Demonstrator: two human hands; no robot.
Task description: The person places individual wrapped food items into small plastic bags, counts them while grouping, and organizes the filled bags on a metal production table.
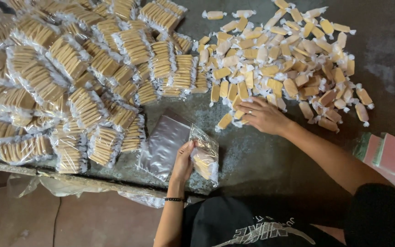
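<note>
Wrapped candies (pixel 275 59), a big loose heap of them, are spread over the far right of the grey table (pixel 252 160), each a small tan block in clear film with twisted ends. Right hand (pixel 264 116) is down at the near edge of that heap, fingers curled over a couple of pieces, grip closing on them but not lifted clear. Left hand (pixel 184 160) sits nearer the body, thumb and fingers pinched on the mouth of a clear plastic bag (pixel 205 155), holding it open; a few candies already lie inside, at the bottom. Just beside it, touching, lies a flat stack of empty bags (pixel 163 146), shiny and slick-looking.

Handling, as I judge it: these candies look light and fairly firm, so several can be scooped at once, but the film is smooth and the twisted tails stick out, so they may slide or snag on each other. Best taken across the body of the block, not by the tails. The bag is limp and thin; it wants a pinch on one lip of the opening, as now, or it will fold shut.

Over on the left, filled packs (pixel 69 82) of candies are piled thick, right up to the table's near edge. A pink-and-green bundle (pixel 389 155) rests at the far right.
</note>
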